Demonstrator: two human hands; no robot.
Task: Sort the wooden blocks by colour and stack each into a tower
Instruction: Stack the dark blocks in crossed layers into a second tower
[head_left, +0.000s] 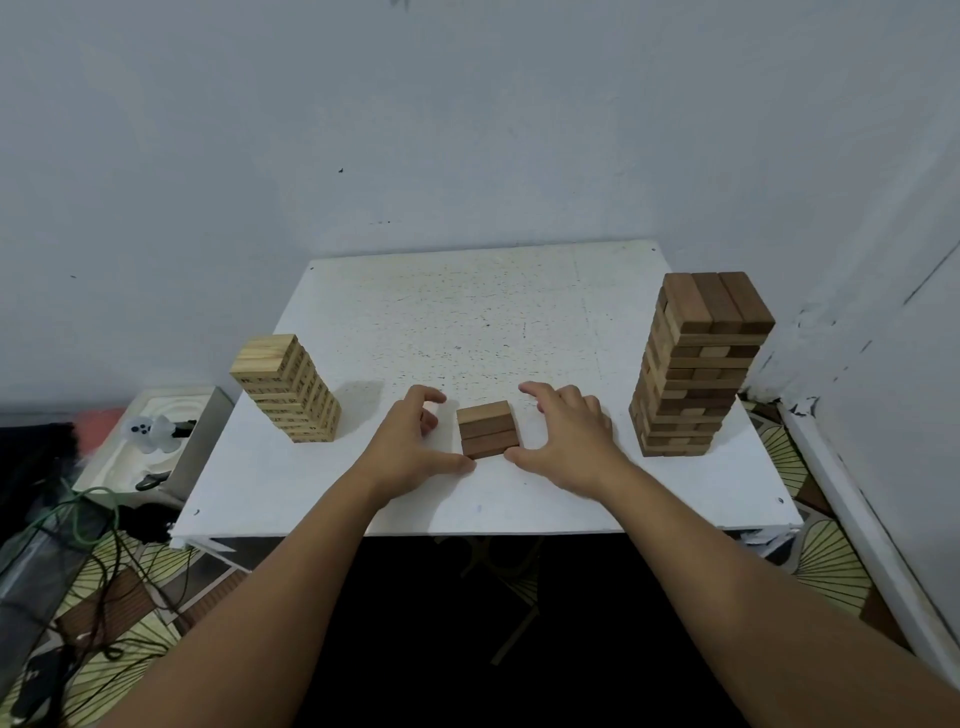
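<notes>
Three dark blocks (489, 429) are framed by two open hands at the table's (467, 322) front centre.
If squeezed unevenly by left hand (410, 441) or right hand (563, 434), the row could be scattered.

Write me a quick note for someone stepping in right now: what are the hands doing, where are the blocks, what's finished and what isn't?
Hands: left hand and right hand are both open, cupped either side of the small dark stack; thumbs sit at its front corners, no grip on it.
Blocks: the small dark stack, one layer of three, lies at the front centre of the white table. The light tower stands on the left. The tall mixed tower, dark and light together, stands on the right.
Done: light tower partly built, dark tower just begun.
Left: take apart the mixed tower and sort its blocks onto the two stacks.
</notes>
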